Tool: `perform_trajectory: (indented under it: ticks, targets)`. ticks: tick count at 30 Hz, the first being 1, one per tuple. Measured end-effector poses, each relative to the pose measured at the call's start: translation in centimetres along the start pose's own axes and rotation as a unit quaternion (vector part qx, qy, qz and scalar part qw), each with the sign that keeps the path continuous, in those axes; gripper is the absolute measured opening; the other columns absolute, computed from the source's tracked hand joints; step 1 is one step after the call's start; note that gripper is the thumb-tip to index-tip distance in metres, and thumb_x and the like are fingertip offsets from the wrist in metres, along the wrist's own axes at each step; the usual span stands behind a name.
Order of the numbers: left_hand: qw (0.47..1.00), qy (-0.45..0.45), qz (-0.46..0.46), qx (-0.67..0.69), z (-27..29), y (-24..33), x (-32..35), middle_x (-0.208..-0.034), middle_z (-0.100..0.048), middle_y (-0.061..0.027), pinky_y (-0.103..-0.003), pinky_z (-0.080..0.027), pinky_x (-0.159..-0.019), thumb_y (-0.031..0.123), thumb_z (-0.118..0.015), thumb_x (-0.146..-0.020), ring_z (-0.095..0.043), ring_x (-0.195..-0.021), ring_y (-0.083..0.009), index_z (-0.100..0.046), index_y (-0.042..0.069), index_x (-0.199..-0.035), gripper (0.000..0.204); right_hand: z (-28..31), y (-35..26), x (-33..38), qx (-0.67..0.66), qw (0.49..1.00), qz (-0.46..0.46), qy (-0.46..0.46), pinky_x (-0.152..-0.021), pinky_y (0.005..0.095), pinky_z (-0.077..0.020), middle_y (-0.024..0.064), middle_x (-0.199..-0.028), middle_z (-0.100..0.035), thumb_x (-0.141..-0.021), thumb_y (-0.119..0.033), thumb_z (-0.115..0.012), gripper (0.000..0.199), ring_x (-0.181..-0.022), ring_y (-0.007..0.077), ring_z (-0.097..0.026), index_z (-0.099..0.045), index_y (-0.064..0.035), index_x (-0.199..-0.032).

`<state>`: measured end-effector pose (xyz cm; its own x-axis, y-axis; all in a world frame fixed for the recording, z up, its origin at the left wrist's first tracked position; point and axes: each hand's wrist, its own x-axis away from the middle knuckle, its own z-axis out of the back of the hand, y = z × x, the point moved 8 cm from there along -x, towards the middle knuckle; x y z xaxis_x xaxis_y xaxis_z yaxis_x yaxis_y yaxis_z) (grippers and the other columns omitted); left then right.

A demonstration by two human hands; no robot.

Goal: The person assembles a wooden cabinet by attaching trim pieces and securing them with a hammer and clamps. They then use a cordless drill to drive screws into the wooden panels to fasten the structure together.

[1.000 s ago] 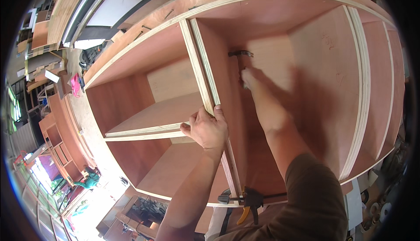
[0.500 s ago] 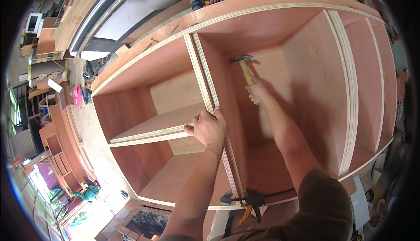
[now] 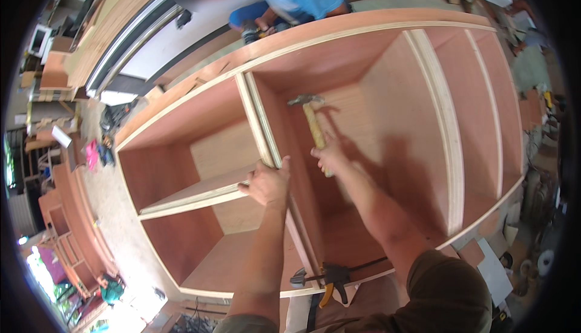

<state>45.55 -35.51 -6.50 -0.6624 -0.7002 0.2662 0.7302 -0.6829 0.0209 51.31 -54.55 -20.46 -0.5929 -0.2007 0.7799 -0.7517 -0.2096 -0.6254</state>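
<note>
Grasping hammer (image 3: pixel 313 124), right fingers (image 3: pixel 321 153) have open room inside cabinet (image 3: pixel 393 109); left fingers (image 3: pixel 260 173) curl over front edge of divider (image 3: pixel 260 121), clamp (image 3: pixel 336 274) at its near end.

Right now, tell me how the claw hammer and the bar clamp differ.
The claw hammer is in the right hand; the bar clamp is unheld. The hammer is pale-handled; the clamp is black and yellow. The hammer is inside the cabinet, the clamp at its near edge. Both are hand tools.

Hammer (image 3: pixel 313 126), clamp (image 3: pixel 336 274) and wooden cabinet (image 3: pixel 399 112) show a carpentry workshop.
</note>
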Motion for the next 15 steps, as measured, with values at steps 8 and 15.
perform_trajectory:
  ticks: [8, 15]
  targets:
    - [1.0, 0.009, 0.009, -0.023, 0.5, 0.8, 0.6, -0.094, -0.072, -0.0111, -0.06, -0.022, -0.108, 0.058, -0.069, -0.075, -0.062, -0.105, -0.0282, -0.065, 0.007, -0.102, 0.058, 13.4, -2.4, 17.8, 0.147, 0.969, 0.107, 0.168, -0.052, 0.0344, -0.05, 0.0113, -0.091, -0.062, -0.078, -0.006, -0.065, 0.062, -0.062, 0.0213, -0.06, -0.043, -0.0069, -0.136]
    - [1.0, -0.003, 0.021, -0.023, 0.6, 1.0, 0.8, -0.098, -0.072, -0.0115, -0.06, -0.023, -0.109, 0.057, -0.067, -0.077, -0.062, -0.106, -0.0283, -0.065, 0.008, -0.105, 0.057, 30.0, -9.7, 18.2, 0.186, 0.912, 0.195, 0.31, -0.056, 0.0344, -0.0492, 0.0103, -0.08, -0.061, -0.077, -0.006, -0.064, 0.048, -0.066, 0.0187, -0.062, -0.055, -0.0064, -0.124]
